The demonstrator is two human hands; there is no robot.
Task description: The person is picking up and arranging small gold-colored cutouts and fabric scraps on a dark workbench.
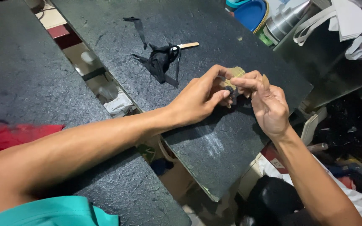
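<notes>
Tan and thin, a small flat piece [236, 72], perhaps leather or stiff card, sat pinched between the fingertips of both hands over the dark stone-like slab [105, 25]. The left hand [198, 98] came in from the left with its fingers curled, thumb and forefinger closed on the piece's near edge, where a small black bit [228, 89] showed just under the thumb. The right hand [269, 104] met it from the right, forefinger and thumb clamped on the same piece, the palm turned partly upward. The two hands were together, touching at the fingertips, raised only a little above the slab; what exactly the black bit was, the view did not make clear.

Up the slab and well apart from the hands lay a heap of black fabric strips [160, 60], with a pale flat stick [188, 45] poking out beside it. A second dark slab [21, 75] stood to the left across a gap, red cloth [9, 136] on its near edge. Blue round lids [251, 13] and a metal vessel [285, 19] stood off the far right corner.

The grip looked slight, by fingertips alone on a small piece. A slip of either pinch could have dropped it off the slab's near edge into the clutter below, or let the black bit shift out of place
</notes>
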